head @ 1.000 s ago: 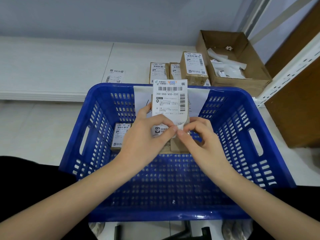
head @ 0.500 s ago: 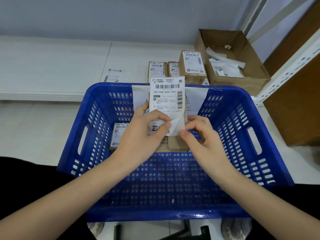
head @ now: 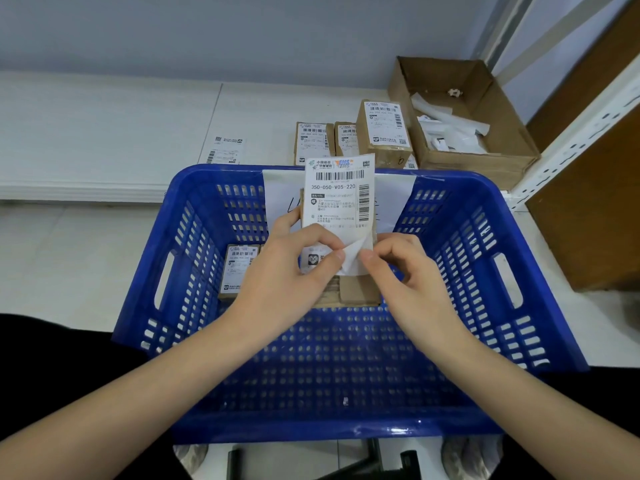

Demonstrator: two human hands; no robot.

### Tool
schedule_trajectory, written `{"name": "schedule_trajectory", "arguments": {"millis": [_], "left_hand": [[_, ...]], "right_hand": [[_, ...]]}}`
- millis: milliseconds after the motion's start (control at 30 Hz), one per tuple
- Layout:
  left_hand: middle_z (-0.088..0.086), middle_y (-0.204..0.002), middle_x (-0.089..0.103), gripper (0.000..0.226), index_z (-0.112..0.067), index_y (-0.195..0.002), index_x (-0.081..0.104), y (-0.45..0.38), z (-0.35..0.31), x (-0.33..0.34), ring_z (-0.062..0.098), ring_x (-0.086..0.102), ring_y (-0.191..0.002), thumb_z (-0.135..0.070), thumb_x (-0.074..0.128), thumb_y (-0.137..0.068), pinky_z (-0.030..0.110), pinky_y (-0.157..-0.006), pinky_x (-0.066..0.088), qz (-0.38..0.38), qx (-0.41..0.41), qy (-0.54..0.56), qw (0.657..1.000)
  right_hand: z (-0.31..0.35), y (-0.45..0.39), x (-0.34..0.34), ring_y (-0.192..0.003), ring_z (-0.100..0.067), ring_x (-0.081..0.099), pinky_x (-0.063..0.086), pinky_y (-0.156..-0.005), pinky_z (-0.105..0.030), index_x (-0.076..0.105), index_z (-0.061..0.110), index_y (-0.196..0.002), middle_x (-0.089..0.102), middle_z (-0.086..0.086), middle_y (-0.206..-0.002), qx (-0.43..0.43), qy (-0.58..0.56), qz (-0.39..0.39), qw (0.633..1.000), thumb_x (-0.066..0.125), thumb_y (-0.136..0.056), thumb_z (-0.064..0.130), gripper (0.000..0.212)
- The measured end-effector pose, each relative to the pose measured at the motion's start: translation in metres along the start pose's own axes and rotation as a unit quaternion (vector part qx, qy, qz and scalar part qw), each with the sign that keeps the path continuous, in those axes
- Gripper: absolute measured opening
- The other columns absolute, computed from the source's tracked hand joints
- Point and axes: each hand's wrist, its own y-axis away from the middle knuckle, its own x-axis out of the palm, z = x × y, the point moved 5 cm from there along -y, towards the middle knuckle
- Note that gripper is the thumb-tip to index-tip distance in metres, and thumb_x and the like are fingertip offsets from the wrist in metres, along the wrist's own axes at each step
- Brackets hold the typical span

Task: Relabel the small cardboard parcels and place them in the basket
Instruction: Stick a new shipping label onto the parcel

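While left hand [head: 280, 275] grips parcel [head: 356, 291], right hand [head: 412, 275] pinches label [head: 337, 199]

basket [head: 194, 237] floor open, parcel [head: 237, 271] far-left

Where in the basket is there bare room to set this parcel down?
The basket floor is bare across the near half and along the right wall. The far-left corner holds a parcel in the basket. Both hands, left and right, hold the parcel in hand over the middle.
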Motion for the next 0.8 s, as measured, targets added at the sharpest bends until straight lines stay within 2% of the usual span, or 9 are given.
{"name": "schedule_trajectory", "arguments": {"millis": [100,200,300,400,467,600,700,800], "left_hand": [[-0.016,-0.141,0.039,0.023,-0.042,-0.076,0.062,-0.0002,0.0003,-0.0008,-0.016,0.039,-0.111,-0.022,0.067,-0.086,-0.006,-0.087,0.026,-0.001,0.003,0.006,1.000],[-0.016,-0.142,0.039,0.024,-0.042,-0.075,0.062,0.0002,-0.0010,-0.0018,-0.012,0.038,-0.120,-0.021,0.067,-0.085,-0.006,-0.087,0.026,-0.007,0.012,0.003,1.000],[-0.015,-0.144,0.037,0.022,-0.040,-0.077,0.062,0.0003,-0.0023,-0.0017,-0.007,0.035,-0.127,-0.021,0.066,-0.086,-0.004,-0.089,0.027,0.000,0.014,-0.003,1.000],[-0.016,-0.142,0.039,0.022,-0.039,-0.077,0.062,-0.0003,-0.0036,-0.0030,-0.012,0.036,-0.121,-0.020,0.065,-0.086,-0.002,-0.090,0.030,0.006,0.017,-0.004,1.000],[-0.014,-0.139,0.042,0.022,-0.037,-0.077,0.062,-0.0012,-0.0050,-0.0054,-0.012,0.039,-0.119,-0.018,0.066,-0.086,-0.001,-0.092,0.032,0.003,0.018,0.010,1.000],[-0.013,-0.133,0.049,0.021,-0.032,-0.078,0.065,-0.0026,-0.0066,-0.0089,-0.011,0.042,-0.120,-0.012,0.066,-0.086,0.021,-0.104,0.037,-0.007,0.028,0.051,0.998],[-0.021,-0.126,0.051,0.019,-0.028,-0.079,0.066,-0.0025,-0.0053,-0.0093,-0.006,0.046,-0.121,-0.011,0.066,-0.086,0.026,-0.105,0.038,-0.018,0.029,0.073,0.997],[-0.027,-0.120,0.050,0.019,-0.029,-0.079,0.065,-0.0017,-0.0052,-0.0087,-0.004,0.047,-0.120,-0.011,0.066,-0.086,0.020,-0.104,0.037,-0.023,0.026,0.080,0.996]], "right_hand": [[-0.0006,0.0013,-0.0003,-0.105,-0.014,0.056,0.050,-0.082,-0.021,0.056,0.022,-0.084,0.056,-0.002,-0.105,-0.008,-0.018,-0.005,1.000,0.061,-0.090,0.015,0.010],[-0.0013,0.0031,-0.0005,-0.111,-0.015,0.057,0.055,-0.078,-0.029,0.046,0.020,-0.087,0.061,0.004,-0.107,0.007,-0.062,-0.011,0.998,0.063,-0.089,0.009,0.020],[-0.0003,0.0042,-0.0014,-0.111,-0.012,0.057,0.054,-0.076,-0.020,0.046,0.020,-0.092,0.061,0.003,-0.109,0.018,-0.075,-0.035,0.996,0.066,-0.086,0.009,0.024],[0.0007,0.0050,-0.0010,-0.104,0.002,0.057,0.047,-0.072,-0.007,0.054,0.014,-0.108,0.061,0.003,-0.112,0.026,-0.066,-0.037,0.997,0.067,-0.086,0.010,0.026],[0.0034,0.0046,-0.0009,-0.102,0.003,0.058,0.045,-0.070,-0.004,0.056,0.010,-0.114,0.063,0.003,-0.113,0.016,-0.050,-0.027,0.998,0.067,-0.086,0.012,0.030],[0.0082,0.0024,-0.0034,-0.098,0.007,0.058,0.047,-0.065,-0.008,0.057,0.010,-0.110,0.062,0.001,-0.112,-0.001,-0.064,-0.028,0.998,0.068,-0.085,0.013,0.028],[0.0059,0.0015,-0.0036,-0.107,0.003,0.056,0.050,-0.080,-0.018,0.055,0.019,-0.107,0.063,0.008,-0.114,-0.004,-0.054,-0.020,0.998,0.068,-0.085,0.019,0.026],[0.0002,0.0002,-0.0028,-0.116,-0.005,0.054,0.046,-0.099,-0.036,0.054,0.024,-0.108,0.061,0.009,-0.118,0.007,-0.066,-0.014,0.998,0.070,-0.084,0.026,0.029]]}}
